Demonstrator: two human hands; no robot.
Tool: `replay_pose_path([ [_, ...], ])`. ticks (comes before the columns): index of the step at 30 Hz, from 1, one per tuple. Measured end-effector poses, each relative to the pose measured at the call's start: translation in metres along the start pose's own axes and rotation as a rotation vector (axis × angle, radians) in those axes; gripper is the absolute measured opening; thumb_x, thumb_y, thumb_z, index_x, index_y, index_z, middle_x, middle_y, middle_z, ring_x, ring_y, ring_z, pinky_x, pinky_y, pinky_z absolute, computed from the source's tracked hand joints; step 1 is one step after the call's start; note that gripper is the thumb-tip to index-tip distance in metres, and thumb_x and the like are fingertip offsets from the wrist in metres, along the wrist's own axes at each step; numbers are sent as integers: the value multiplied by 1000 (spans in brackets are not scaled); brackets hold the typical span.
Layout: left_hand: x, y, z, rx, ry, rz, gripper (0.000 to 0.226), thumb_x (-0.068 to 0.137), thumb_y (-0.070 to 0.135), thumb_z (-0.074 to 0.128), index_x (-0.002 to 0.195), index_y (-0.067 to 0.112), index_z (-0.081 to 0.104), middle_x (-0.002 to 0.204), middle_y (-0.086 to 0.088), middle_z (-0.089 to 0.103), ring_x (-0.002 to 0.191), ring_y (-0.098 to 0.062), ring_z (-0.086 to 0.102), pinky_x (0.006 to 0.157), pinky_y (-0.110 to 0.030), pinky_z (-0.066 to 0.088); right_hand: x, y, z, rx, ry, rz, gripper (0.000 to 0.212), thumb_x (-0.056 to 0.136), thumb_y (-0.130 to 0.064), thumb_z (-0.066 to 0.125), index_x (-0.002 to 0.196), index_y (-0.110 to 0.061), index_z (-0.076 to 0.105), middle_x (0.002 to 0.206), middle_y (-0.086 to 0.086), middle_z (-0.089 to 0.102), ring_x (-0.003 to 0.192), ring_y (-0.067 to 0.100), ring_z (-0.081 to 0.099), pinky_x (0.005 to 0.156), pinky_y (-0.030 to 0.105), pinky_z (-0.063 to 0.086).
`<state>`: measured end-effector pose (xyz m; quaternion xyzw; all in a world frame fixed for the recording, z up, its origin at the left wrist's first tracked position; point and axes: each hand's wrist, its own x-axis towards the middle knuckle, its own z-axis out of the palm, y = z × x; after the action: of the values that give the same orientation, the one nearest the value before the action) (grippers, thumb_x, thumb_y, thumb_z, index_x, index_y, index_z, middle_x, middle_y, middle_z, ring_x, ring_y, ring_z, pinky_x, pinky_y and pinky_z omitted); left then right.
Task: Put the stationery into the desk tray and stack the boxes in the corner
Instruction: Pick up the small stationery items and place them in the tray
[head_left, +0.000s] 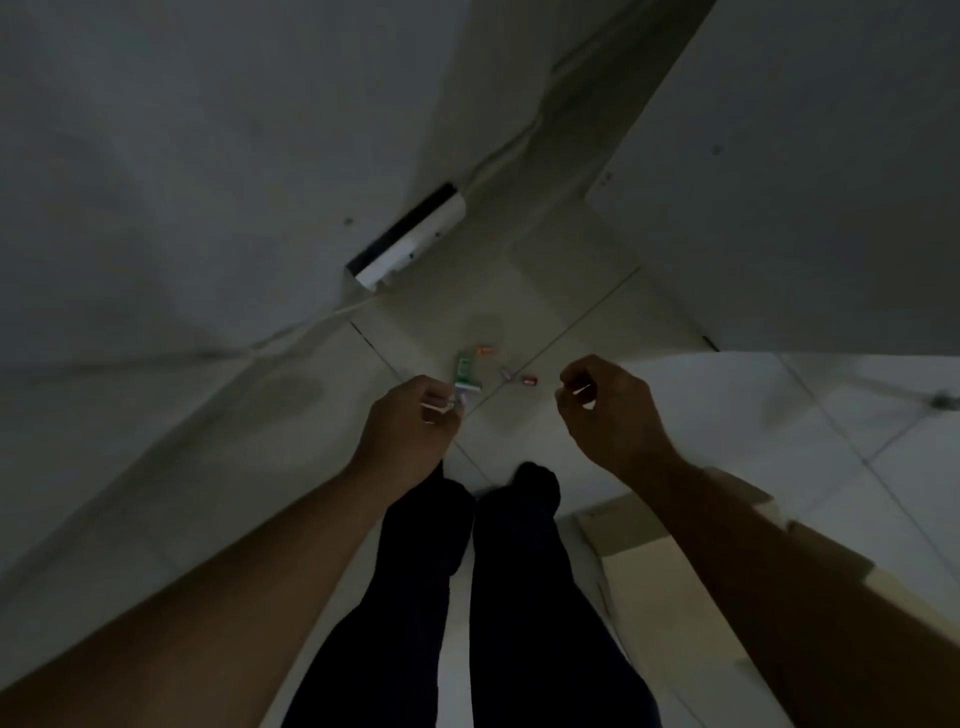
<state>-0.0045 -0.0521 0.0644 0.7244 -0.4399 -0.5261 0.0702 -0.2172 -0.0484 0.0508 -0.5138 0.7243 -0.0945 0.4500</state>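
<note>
Smooth floor tiles (524, 306), matt cardboard box (631, 525)

Dim light. Pale tiled floor (561, 296) meets grey wall (182, 156) on left. White power strip (410, 239) lies along wall base, cable (519, 148) running from it. White panel (805, 208) on right.

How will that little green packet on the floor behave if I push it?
The green packet looks small and flat, so it is probably light. Lying flat on the smooth floor tile, it would likely slide, not roll. The picture is too dim to judge its stiffness.
</note>
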Motion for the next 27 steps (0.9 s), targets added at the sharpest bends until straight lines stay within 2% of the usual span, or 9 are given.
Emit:
replay_pose_path([
  [2,27,-33,24,3,-5,-36,10,84,18,69,93,16,64,93,1,64,85,-13,62,78,-23,49,25,34,34,-29,-39,4,11,88,-14,63,98,-10,62,95,3,62,80,15,60,71,28,52],
  [4,52,-65,48,23,-8,-62,10,84,18,69,92,19,64,98,-1,66,90,-17,63,83,-27,50,48,65,65,-67,-74,16,14,88,-15,63,102,-10,62,100,5,61,86,17,61,75,31,54],
  [9,107,-125,94,95,-5,-95,23,84,18,68,105,13,65,111,-3,65,86,-10,57,78,-19,40,96,128,128,-196,-143,4,29,87,-14,63,116,-8,59,116,13,58,97,27,60,83,35,52],
  [14,150,-163,127,102,62,-119,18,83,18,68,100,11,67,103,-1,65,82,-9,55,63,-10,33,129,173,172,-273,-182,31,44,88,-13,61,131,-14,50,128,14,45,98,33,59,86,40,51],
  [16,167,-176,137,114,97,-101,17,84,20,68,97,10,68,97,-2,64,82,-12,56,64,-13,35,144,187,187,-335,-175,48,47,89,-16,59,134,-17,46,132,12,40,100,32,58,85,39,51],
  [18,180,-185,144,100,112,-106,19,83,23,69,96,10,68,102,-4,67,89,-19,62,73,-22,45,155,193,194,-397,-157,61,48,91,-18,58,136,-21,44,135,9,38,102,30,58,82,37,50],
  [20,190,-196,149,119,116,-107,21,82,23,71,97,9,67,108,-9,67,95,-23,64,77,-23,45,163,200,201,-438,-129,68,46,92,-18,57,137,-22,45,135,7,39,101,30,58,78,36,50],
  [23,200,-208,152,157,126,-97,23,81,21,72,100,9,67,113,-10,65,98,-23,64,74,-19,39,170,209,206,-452,-88,9,38,95,-20,51,134,-19,48,130,10,42,97,32,58,77,39,52],
  [27,201,-222,157,173,163,-83,23,80,22,73,98,8,67,111,-13,61,95,-26,63,72,-21,39,169,207,212,-435,35,-25,33,98,-36,42,120,-13,53,112,10,51,89,27,56,69,37,48],
])
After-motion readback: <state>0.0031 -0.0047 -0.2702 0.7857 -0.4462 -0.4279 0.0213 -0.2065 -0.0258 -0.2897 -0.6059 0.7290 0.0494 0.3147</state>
